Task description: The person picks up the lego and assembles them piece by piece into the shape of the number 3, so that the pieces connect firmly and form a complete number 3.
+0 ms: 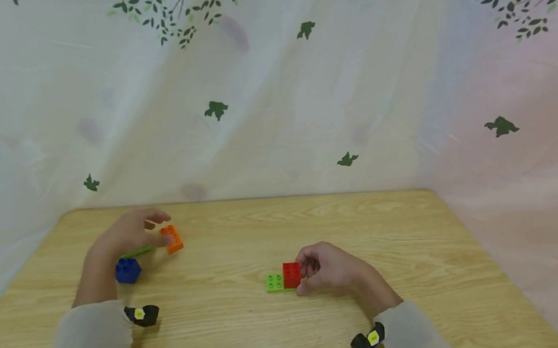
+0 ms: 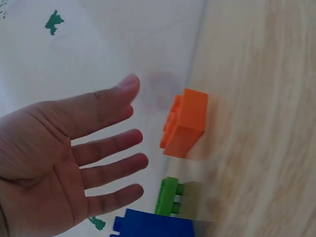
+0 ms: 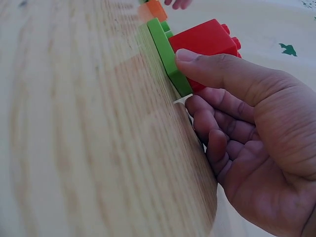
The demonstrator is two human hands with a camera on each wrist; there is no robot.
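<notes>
- Each wrist has a black band, one by the left hand and one by the right hand. Each band has a yellow patch, too small to read.
- The red brick is at the right hand's fingertips. It is chunky and shiny, with round bumps on top.
- The red brick sits on the end of the flat green brick nearest the right hand. The bare end has four bumps and points away from that hand.
- The right hand pinches the red brick. Its thumb is on the brick's side and its other fingers are curled in.
- The left hand has its fingers out and spread, with the thumb up near the first finger. It reaches over the table.
- The orange brick is just past the left fingertips, longer than wide, bumps up.
- The blue brick is beside the left wrist.
- The small green brick is under the left hand, partly hidden in the head view.
</notes>
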